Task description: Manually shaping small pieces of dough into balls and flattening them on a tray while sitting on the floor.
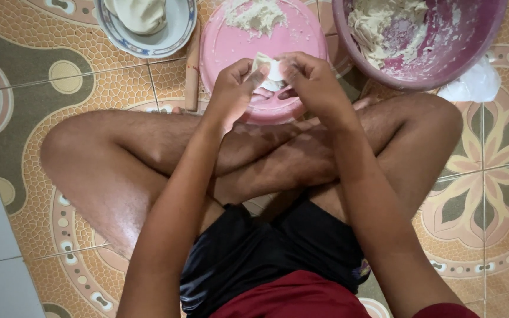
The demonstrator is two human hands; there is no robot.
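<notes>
Both my hands meet over a round pink lid on the floor. Between them is a small piece of white dough, pinched by the fingers of my left hand and my right hand. At the far side of the pink lid lies a heap of crumbly white dough. I sit cross-legged, and my crossed legs are just below the hands.
A large purple-pink basin with sticky dough stands at top right, with a white plastic bag beside it. A white bowl with a blue rim holds a dough ball at top left. A wooden rolling pin lies next to the lid. Patterned floor tiles surround me.
</notes>
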